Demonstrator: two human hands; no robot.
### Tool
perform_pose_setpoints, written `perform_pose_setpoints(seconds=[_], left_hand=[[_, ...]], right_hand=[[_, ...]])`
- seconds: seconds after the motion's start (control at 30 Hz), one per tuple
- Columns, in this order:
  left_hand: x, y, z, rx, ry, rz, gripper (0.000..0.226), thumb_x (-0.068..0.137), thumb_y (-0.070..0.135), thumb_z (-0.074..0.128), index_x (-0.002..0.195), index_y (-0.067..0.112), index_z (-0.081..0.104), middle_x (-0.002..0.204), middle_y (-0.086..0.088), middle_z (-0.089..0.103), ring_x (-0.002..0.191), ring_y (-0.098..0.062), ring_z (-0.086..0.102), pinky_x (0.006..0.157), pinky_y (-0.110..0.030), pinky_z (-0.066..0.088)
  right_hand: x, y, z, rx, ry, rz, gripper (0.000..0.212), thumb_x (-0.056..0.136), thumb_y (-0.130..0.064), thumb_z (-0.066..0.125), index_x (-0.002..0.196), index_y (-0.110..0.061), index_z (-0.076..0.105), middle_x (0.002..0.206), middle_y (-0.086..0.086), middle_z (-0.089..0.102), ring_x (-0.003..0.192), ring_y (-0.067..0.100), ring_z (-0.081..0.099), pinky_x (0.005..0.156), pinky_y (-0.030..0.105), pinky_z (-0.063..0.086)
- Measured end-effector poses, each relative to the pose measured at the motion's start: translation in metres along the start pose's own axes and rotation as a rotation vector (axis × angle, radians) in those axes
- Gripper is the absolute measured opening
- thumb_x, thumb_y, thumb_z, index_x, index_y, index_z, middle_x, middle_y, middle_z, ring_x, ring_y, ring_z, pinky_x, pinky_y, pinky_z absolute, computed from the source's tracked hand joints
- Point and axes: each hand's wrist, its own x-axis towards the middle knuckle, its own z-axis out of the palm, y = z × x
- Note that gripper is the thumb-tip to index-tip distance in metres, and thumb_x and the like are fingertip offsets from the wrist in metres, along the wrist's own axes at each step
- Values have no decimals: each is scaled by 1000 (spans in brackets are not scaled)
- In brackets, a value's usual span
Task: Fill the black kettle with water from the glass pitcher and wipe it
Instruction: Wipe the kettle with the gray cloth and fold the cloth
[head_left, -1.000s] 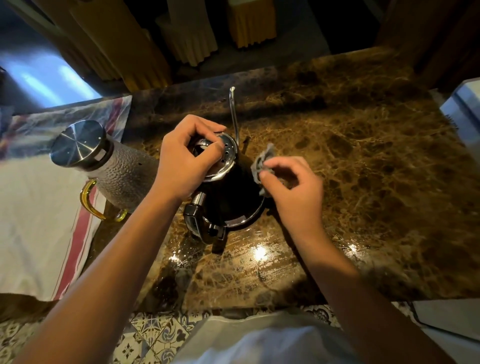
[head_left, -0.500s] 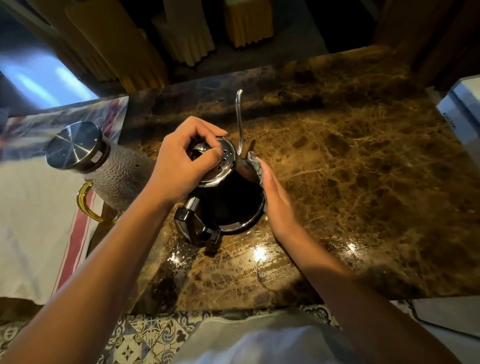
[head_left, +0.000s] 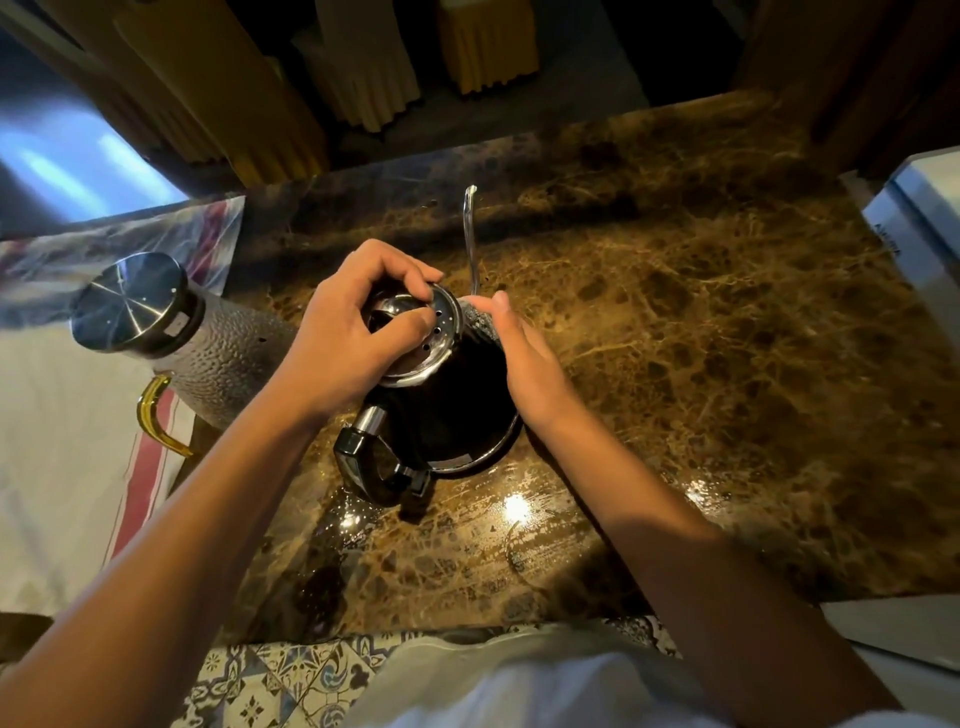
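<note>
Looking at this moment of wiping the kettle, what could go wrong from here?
1. The left hand grips only the perforated steel lid of the black kettle; if the lid comes loose, the kettle may slide under the push of the right hand.
2. The brown marble counter looks wet near the kettle's handle, so the base might slip.
3. The grey cloth works close to the thin gooseneck spout, which could be knocked.

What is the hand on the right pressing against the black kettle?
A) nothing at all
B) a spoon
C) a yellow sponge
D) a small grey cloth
D: the right hand holds a small grey cloth flat against the side of the black kettle, just below its lid.
</note>
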Motion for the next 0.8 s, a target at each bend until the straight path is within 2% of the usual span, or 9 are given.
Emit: perform_pose_setpoints(seconds=[0.07,0.13,0.23,0.3,0.4,0.5,0.6,0.73,0.8], left_hand=[[0,0,0,-2,-2,15,23,84,25,65,103,13,59,119,0,69,110,-11,65,94,-24,51],[0,-1,0,-1,-4,28,23,85,25,65,103,12,59,118,-1,69,109,-9,65,93,-20,50],[1,-1,1,10,-4,46,23,85,25,65,102,11,59,117,-1,69,113,-11,65,96,-26,51],[2,-4,1,26,-12,72,20,85,20,66,100,9,59,116,-3,69,123,-15,62,107,-39,49],[2,-7,0,24,-16,119,17,87,18,67,99,7,60,119,-8,68,140,-19,51,117,-51,39],[0,-6,1,55,-11,145,17,88,25,64,98,13,58,143,-10,55,154,-19,32,126,-40,26],[-1,-3,2,84,-14,107,15,88,29,63,97,18,56,160,-3,39,159,-15,19,126,-29,18],[-1,-1,0,72,-23,123,12,88,30,61,96,31,52,157,0,46,158,-12,20,126,-33,20],[-2,-3,0,63,-18,117,12,88,30,61,97,28,54,150,0,53,157,-11,23,126,-35,23]], right_hand=[[-9,10,2,-28,19,4,43,107,-59,30,128,-47,65,136,-16,65,132,0,56,117,36,43],[-25,22,6,-82,65,32,52,106,-62,28,148,-43,52,154,-18,51,144,-4,42,125,39,34],[-53,28,10,-113,152,-40,57,107,-58,24,157,-37,41,162,-24,39,146,-16,29,128,31,27],[-59,15,15,-76,142,-141,54,110,-50,24,155,-33,47,160,-20,45,148,-9,35,125,30,30],[-36,-12,15,90,50,-105,52,110,-48,31,144,-23,62,144,-8,65,138,4,55,121,40,41],[-5,-32,5,89,-46,-60,57,110,-48,32,136,-13,69,131,5,74,128,18,66,117,48,46],[10,-35,0,31,-127,-84,56,115,-38,28,134,-6,69,126,9,75,123,21,69,113,44,50],[12,-11,-2,-28,-76,-66,41,112,-39,43,127,-19,76,124,-1,77,122,14,69,113,48,49],[6,6,-10,-53,-2,-75,33,111,-32,49,125,-21,77,125,-4,77,123,10,68,113,46,49]])
